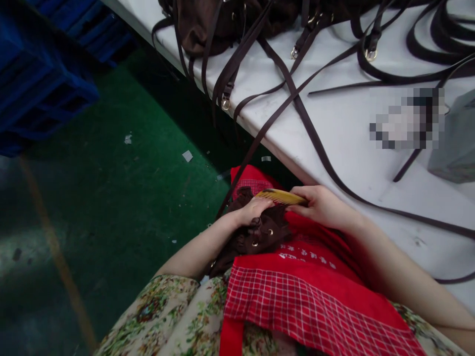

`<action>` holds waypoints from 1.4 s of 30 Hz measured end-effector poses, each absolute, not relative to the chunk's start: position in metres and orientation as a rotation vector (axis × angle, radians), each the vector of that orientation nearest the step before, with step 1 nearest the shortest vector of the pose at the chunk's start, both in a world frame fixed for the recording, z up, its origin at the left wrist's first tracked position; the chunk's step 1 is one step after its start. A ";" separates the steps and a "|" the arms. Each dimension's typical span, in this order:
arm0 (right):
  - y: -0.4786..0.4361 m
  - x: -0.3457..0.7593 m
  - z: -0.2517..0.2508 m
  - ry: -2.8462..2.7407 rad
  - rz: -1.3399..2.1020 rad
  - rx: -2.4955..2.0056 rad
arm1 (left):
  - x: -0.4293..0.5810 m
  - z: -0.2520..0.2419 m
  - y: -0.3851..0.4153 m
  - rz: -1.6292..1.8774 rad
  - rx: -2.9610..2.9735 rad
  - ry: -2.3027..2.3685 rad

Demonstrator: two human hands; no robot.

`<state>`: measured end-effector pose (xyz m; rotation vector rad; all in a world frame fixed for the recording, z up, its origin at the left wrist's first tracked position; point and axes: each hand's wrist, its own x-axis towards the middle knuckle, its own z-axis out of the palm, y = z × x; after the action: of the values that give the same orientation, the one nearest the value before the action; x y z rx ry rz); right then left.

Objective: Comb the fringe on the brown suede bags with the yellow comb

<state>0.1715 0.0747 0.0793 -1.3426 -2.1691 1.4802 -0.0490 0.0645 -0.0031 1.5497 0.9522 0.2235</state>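
On my lap, over a red apron point(315, 247), lies a dark brown drawstring bag point(243, 247) with small gold eyelets and gathered fabric. My left hand point(254, 210) rests on the bag with its fingers closed at the gathered edge. In my right hand point(315, 202) is a yellow comb point(284, 196), pinched between thumb and fingers. The comb reaches across to the left, its teeth pointing down beside my left hand and the brown fabric. A long brown strap point(256, 143) runs from near the bag up onto the table.
The white table point(356, 163) carries dark brown bags point(208, 24), several straps and buckles point(225, 103). A grey translucent object point(456, 141) stands at its right. Blue pallets point(44, 89) are stacked on the green floor point(148, 163), where paper scraps point(187, 156) lie.
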 end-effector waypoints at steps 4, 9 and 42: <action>0.075 0.172 0.067 -2.120 1.478 -1.364 | -0.037 0.002 0.050 0.225 1.005 0.670; 0.081 0.167 0.052 -2.088 1.357 -1.346 | -0.030 0.012 0.046 0.137 1.151 0.612; 0.049 0.152 0.023 -0.745 1.954 -1.408 | -0.020 0.069 0.033 0.142 2.091 1.729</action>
<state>0.1517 0.0489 0.0228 -1.4082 -0.7449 1.9541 -0.0196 0.0333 0.0686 2.0910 1.7293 0.1415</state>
